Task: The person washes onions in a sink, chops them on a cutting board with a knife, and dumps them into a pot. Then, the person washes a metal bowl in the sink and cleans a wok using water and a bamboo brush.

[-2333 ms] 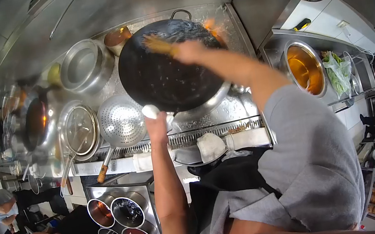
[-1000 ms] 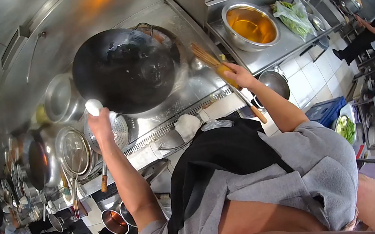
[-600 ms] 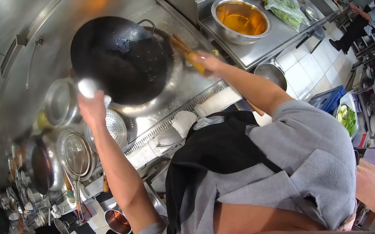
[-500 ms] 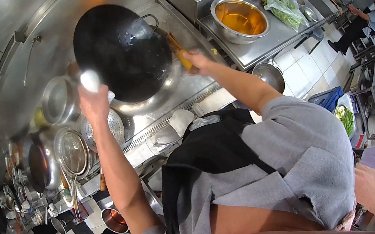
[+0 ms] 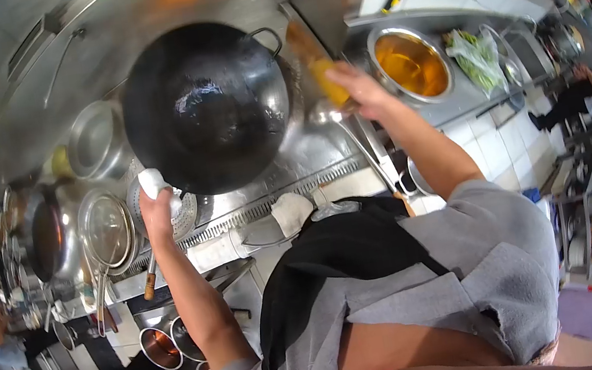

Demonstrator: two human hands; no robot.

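A large black wok point(image 5: 207, 114) with a wet, shiny inside stands over the stove. My left hand point(image 5: 158, 207) is closed round a white cloth point(image 5: 152, 181) at the wok's near left edge. To the right of the wok, my right hand point(image 5: 358, 90) grips the yellow handle of a bamboo brush point(image 5: 321, 72), blurred by motion and held clear of the wok. A ladle point(image 5: 325, 112) lies below the brush, its handle running toward me. Below my left hand is a perforated strainer point(image 5: 180, 212), partly hidden by that hand.
A steel bowl of amber liquid point(image 5: 410, 64) and bagged greens point(image 5: 476, 59) stand on the right counter. Metal basins point(image 5: 94, 142) and a mesh strainer point(image 5: 105, 229) are at left. Steel pots point(image 5: 161, 348) stand lower left. Other people are at both far sides.
My right hand moved the brush from inside the wok out to its right, lately higher and farther right. The wok was tilted, and now lies flatter. The view has shifted too.
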